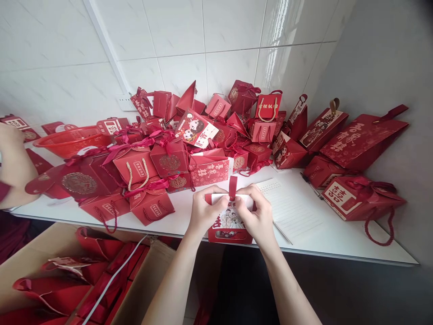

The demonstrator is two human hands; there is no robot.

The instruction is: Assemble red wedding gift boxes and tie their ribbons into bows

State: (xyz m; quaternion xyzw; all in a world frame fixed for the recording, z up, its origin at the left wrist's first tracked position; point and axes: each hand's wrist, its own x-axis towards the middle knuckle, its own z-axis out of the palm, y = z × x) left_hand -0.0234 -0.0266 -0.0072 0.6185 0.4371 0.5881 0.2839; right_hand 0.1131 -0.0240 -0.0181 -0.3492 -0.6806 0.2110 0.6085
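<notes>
At the table's front edge, a red and white gift box (232, 221) printed with a cartoon couple is held upright between my two hands. A red strap loop (233, 186) sticks up from its top. My left hand (210, 207) grips the box's upper left, thumb pressed near the base of the strap. On the upper right, my right hand (253, 208) closes with its thumb beside the same spot. The fingers behind the box are hidden. Just behind it lies a red box (209, 174) with gold characters.
Red gift boxes (169, 158) are piled along the wall, with a red plastic basket (72, 141) at left. Notebook (294, 212) and pen lie at right, near more boxes (358, 196). A carton (152, 262) of red boxes stands below left. Another person's arm (16, 162) shows far left.
</notes>
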